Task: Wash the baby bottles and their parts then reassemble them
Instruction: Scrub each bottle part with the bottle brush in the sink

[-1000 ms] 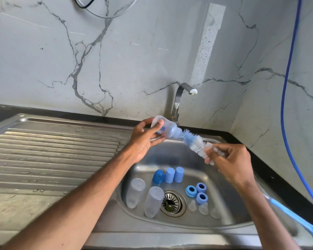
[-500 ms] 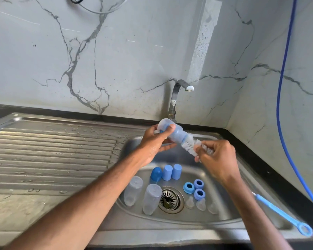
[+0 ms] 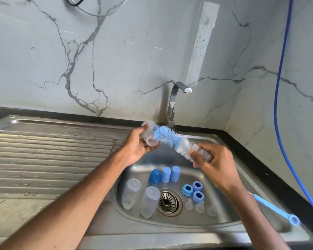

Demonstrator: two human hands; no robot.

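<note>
From the head view, the left hand (image 3: pixel 136 147) is raised over the back-left rim of the sink (image 3: pixel 215 222), its fingers and thumb curled round a clear baby bottle (image 3: pixel 148 136) whose open mouth tips toward the camera. The right hand (image 3: pixel 212 160) grips the white lower bristles of a bottle brush (image 3: pixel 170 138), and the blue tip of the brush lies against the bottle's side, just in front of the tap (image 3: pixel 173 103). Beyond the right forearm a pale blue handle (image 3: pixel 276 210) with a ring end lies over the sink's right rim; the arm hides whether it joins the brush. In the basin, two more clear bottles (image 3: pixel 131 193) lie side by side left of the drain (image 3: pixel 168 202). Three blue caps (image 3: pixel 165 174) sit in a row toward the back wall of the basin. Right of the drain are three blue collars (image 3: pixel 187 190), with three clear teats (image 3: pixel 200 207) just in front of them. A wet draining board (image 3: pixel 43 150) spreads to the left, and a blue hose (image 3: pixel 278 105) hangs down the right wall.
</note>
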